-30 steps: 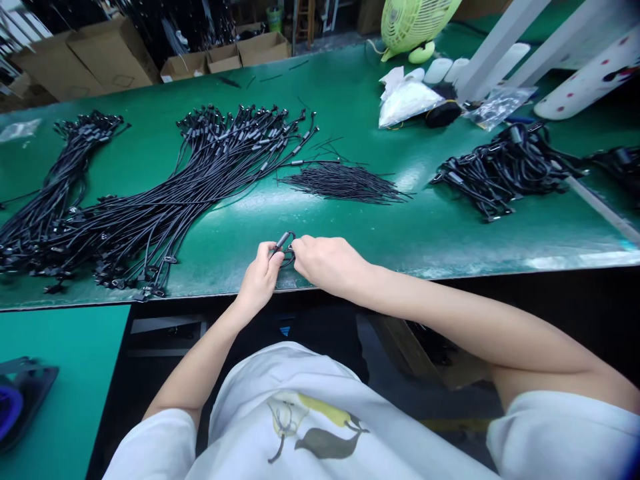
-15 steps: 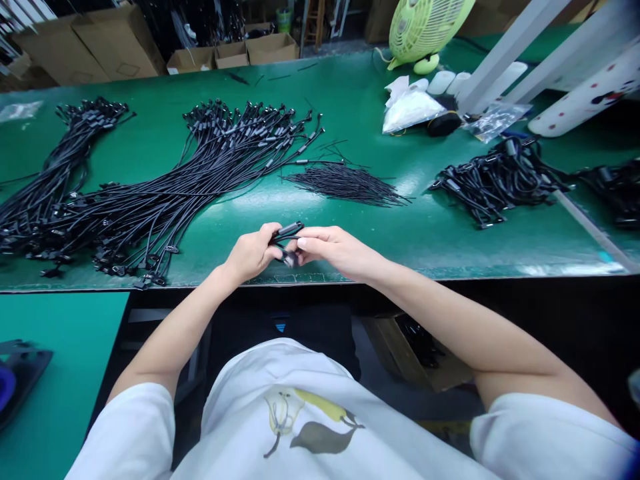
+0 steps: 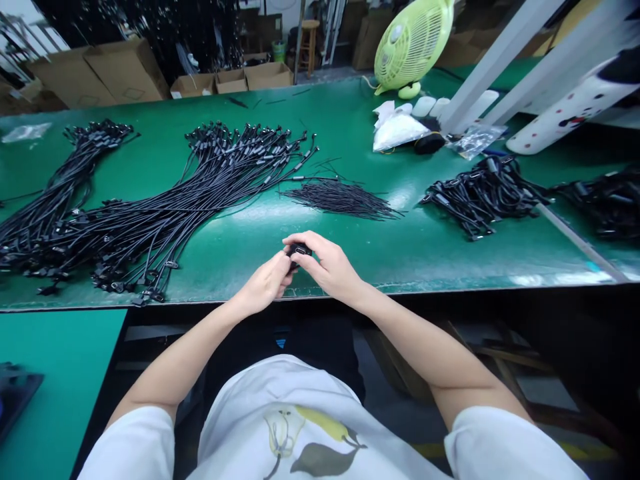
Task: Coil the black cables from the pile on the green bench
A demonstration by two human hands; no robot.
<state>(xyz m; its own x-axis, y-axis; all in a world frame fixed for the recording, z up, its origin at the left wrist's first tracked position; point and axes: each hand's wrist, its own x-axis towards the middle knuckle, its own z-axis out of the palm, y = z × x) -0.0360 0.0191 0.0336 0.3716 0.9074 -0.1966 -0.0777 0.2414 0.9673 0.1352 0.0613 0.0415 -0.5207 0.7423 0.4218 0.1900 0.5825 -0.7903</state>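
A short black cable point(image 3: 301, 250) is pinched between my two hands over the front edge of the green bench. Its connector end faces up between the fingertips, and most of its length is hidden by the hands. My left hand point(image 3: 265, 283) is closed on it from the left. From the right, my right hand point(image 3: 327, 263) grips the connector end between thumb and fingers. Beyond the hands lies a heap of thin black ties point(image 3: 345, 199). A large pile of straight black cables point(image 3: 185, 193) spreads to the left, and folded cables point(image 3: 483, 197) lie to the right.
Another cable bundle point(image 3: 75, 173) lies at far left on the green bench point(image 3: 400, 263). A green fan point(image 3: 413, 43), a white plastic bag point(image 3: 399, 130), a white post point(image 3: 500, 67) and a spotted white bottle point(image 3: 565, 120) stand toward the back right. Cardboard boxes point(image 3: 270, 75) are behind.
My hands have come closer together and turned the cable, so its connector end now faces up. The loop and grey sleeve seen before are now covered. The camera view has tilted up slightly.
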